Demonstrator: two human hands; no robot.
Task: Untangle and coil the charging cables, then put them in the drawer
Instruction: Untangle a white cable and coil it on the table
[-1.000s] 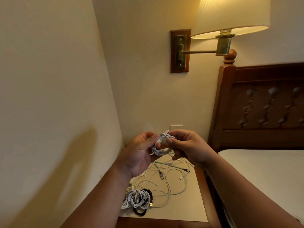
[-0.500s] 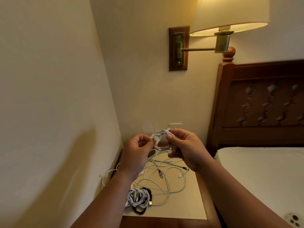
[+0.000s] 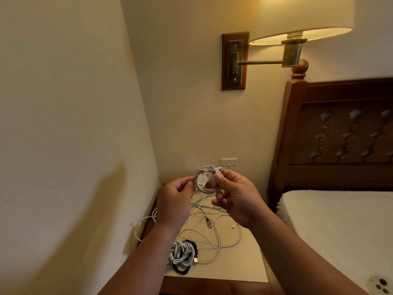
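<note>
Between left hand and right hand: white coiled cable, pinched.

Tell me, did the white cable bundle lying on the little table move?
No. The white cable bundle lies in the same spot as before, near the front left corner of the nightstand, on top of the black cable.

The coiled cable is sheathed in white, matt, twisted covering. The nightstand top is finished pale, smooth and matt. The headboard is made of dark, glossy carved wood. The lamp arm is formed of dull brass-coloured metal, and the lampshade is covered in pleated cloth.
</note>
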